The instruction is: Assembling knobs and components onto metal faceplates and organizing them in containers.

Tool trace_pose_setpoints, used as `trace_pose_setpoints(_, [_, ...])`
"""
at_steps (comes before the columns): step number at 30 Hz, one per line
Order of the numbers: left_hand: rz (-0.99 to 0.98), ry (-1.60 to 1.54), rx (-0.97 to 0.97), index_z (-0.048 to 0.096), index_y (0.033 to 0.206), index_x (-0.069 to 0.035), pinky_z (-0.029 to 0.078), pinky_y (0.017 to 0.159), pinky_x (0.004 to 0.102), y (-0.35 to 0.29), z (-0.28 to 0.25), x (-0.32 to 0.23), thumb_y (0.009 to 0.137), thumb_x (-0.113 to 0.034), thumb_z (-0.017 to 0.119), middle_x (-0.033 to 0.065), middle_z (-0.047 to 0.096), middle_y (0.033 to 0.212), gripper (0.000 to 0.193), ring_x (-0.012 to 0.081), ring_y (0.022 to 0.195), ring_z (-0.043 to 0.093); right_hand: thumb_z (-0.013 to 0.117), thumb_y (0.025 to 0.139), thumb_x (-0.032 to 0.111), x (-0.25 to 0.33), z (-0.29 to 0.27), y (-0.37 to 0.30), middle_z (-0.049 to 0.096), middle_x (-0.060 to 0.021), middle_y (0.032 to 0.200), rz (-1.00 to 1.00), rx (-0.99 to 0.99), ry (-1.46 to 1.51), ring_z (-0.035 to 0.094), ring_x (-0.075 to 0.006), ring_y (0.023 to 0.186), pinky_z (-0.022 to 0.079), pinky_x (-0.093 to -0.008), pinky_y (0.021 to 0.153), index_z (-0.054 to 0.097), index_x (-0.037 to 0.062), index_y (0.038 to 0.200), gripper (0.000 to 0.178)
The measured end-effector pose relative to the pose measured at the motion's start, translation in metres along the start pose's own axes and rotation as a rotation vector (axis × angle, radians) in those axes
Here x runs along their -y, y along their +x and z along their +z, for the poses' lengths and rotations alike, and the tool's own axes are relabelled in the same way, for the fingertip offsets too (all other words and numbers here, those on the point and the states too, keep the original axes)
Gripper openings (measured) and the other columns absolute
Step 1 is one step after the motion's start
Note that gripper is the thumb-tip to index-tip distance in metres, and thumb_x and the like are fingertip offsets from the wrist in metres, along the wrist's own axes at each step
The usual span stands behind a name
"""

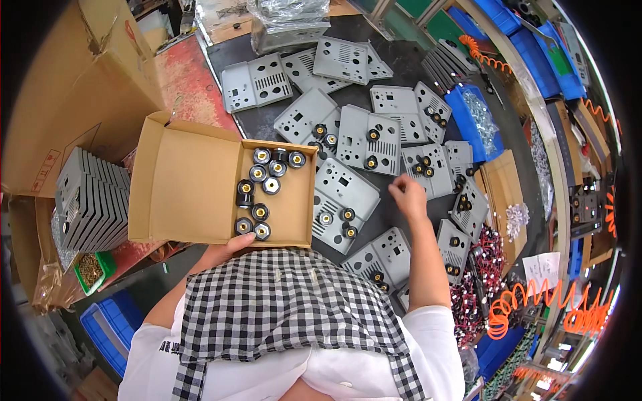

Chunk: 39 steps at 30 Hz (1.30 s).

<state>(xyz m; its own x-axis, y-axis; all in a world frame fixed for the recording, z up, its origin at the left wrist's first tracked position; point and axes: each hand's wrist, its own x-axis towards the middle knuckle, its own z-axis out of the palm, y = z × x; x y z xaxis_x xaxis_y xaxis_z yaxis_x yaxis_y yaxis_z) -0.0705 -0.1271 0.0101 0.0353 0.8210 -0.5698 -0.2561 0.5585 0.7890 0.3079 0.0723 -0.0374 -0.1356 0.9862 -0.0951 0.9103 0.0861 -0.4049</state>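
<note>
My left hand (238,244) grips the near edge of an open cardboard box (291,204), with the thumb over the rim. Inside lie several black round fittings with brass centres (257,173), gathered mostly toward the box's left and far sides. My right hand (409,196) hovers over the dark tabletop among grey perforated metal panels (343,184), its fingers pinched together. Whether anything is between those fingertips cannot be made out. Small groups of the same black fittings (372,135) rest on many of the panels, including ones close to my right hand.
A stack of grey panels (93,200) stands left beside a large carton (73,87). Farther right are a blue bin of small metal parts (476,120), a heap of red and black wired parts (478,287) and coiled orange hoses (521,304). Plastic-wrapped panels (287,27) sit at the back.
</note>
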Motion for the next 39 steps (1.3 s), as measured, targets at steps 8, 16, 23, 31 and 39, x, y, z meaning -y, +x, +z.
trace_pose_setpoints(8, [0.021, 0.241, 0.056, 0.054, 0.118, -0.002, 0.046, 0.087, 0.0309, -0.007, -0.001, -0.007, 0.082, -0.021, 0.064, 0.0087, 0.061, 0.111, 0.042, 0.0183, 0.099, 0.058, 0.07, 0.074, 0.02, 0.086, -0.005, 0.046, 0.059, -0.0073, 0.101, -0.217, -0.204, -0.142, 0.059, -0.029, 0.09, 0.049, -0.0387, 0.075, 0.062, 0.0112, 0.095, 0.025])
trace_pose_setpoints(16, [0.147, 0.335, 0.11, 0.05, 0.12, -0.002, 0.046, 0.088, 0.0318, 0.005, -0.006, 0.005, 0.079, -0.017, 0.067, 0.0087, 0.059, 0.113, 0.047, 0.0183, 0.103, 0.056, 0.059, 0.075, 0.012, 0.196, 0.023, -0.027, 0.053, -0.0054, 0.118, -0.916, 0.111, -0.091, 0.052, -0.0268, 0.102, 0.049, -0.0351, 0.083, 0.059, 0.0154, 0.111, 0.036])
trace_pose_setpoints(23, [-0.095, 0.377, 0.047, 0.049, 0.121, 0.0, 0.045, 0.087, 0.0318, -0.006, 0.009, -0.021, 0.077, -0.016, 0.068, 0.0101, 0.058, 0.113, 0.05, 0.0191, 0.1, 0.056, 0.066, 0.07, 0.012, 0.194, 0.027, -0.025, 0.048, -0.0129, 0.109, -0.746, 0.307, -0.287, 0.055, -0.031, 0.092, 0.051, -0.0363, 0.076, 0.054, 0.0125, 0.11, 0.041])
trace_pose_setpoints(31, [-0.045, 0.307, 0.083, 0.046, 0.123, -0.001, 0.046, 0.088, 0.0345, 0.012, 0.009, -0.006, 0.079, -0.018, 0.064, 0.0123, 0.058, 0.114, 0.05, 0.0222, 0.1, 0.057, 0.076, 0.06, 0.018, 0.168, 0.034, -0.021, 0.046, -0.0139, 0.114, -0.881, 0.312, -0.161, 0.058, -0.034, 0.09, 0.051, -0.0416, 0.075, 0.06, 0.0098, 0.095, 0.04])
trace_pose_setpoints(39, [-0.254, -0.176, 0.095, 0.044, 0.124, -0.002, 0.046, 0.09, 0.0374, 0.037, 0.014, 0.005, 0.08, -0.015, 0.062, 0.0129, 0.057, 0.114, 0.05, 0.0237, 0.101, 0.057, 0.078, 0.064, 0.017, 0.144, 0.014, -0.001, 0.046, -0.0137, 0.111, -0.75, 0.507, 0.104, 0.057, -0.0312, 0.094, 0.048, -0.0392, 0.08, 0.055, 0.0103, 0.103, 0.046])
